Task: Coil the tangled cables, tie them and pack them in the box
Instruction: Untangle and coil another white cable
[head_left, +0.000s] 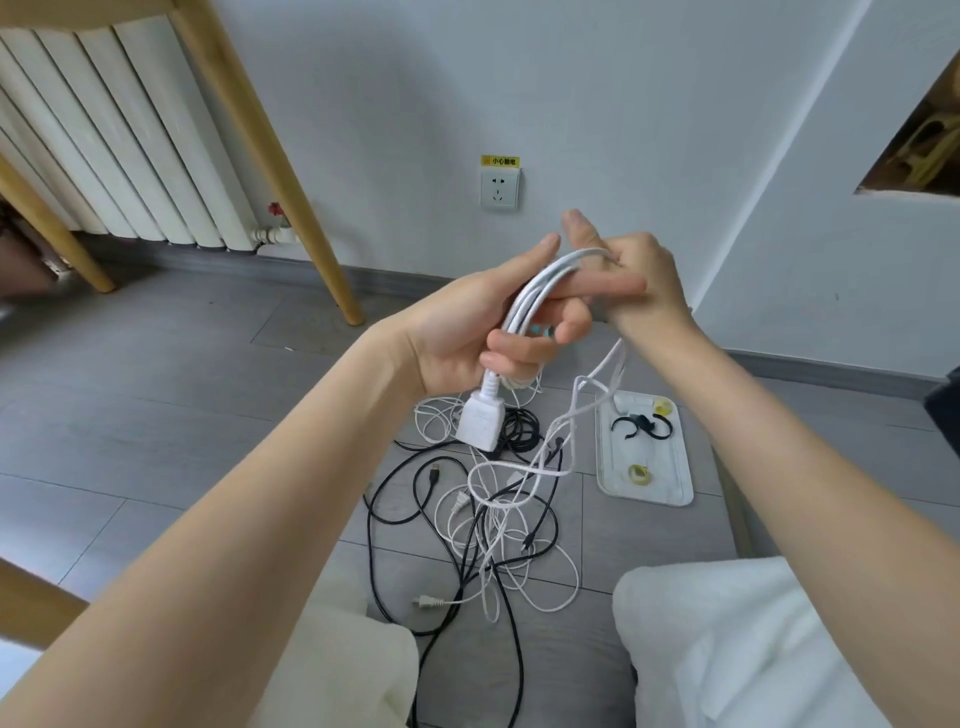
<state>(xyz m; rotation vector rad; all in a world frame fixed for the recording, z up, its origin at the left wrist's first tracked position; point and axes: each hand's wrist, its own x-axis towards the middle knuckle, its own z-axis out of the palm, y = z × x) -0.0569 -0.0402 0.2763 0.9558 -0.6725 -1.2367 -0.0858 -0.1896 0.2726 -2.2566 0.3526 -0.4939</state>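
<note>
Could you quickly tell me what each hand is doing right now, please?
Left hand: closed, gripping the coiled white cable near its plug end.
Right hand: closed, holding the top loop of the same white cable.

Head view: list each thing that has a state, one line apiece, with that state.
left hand: grips the coiled loops
right hand: holds the loops' top bend
white cable: partly coiled, tail trailing to the floor
white socket block: hanging below the left hand
cable pile: tangled on the floor
white tray: flat on the floor, holding ties
wall socket: nothing plugged in
</note>
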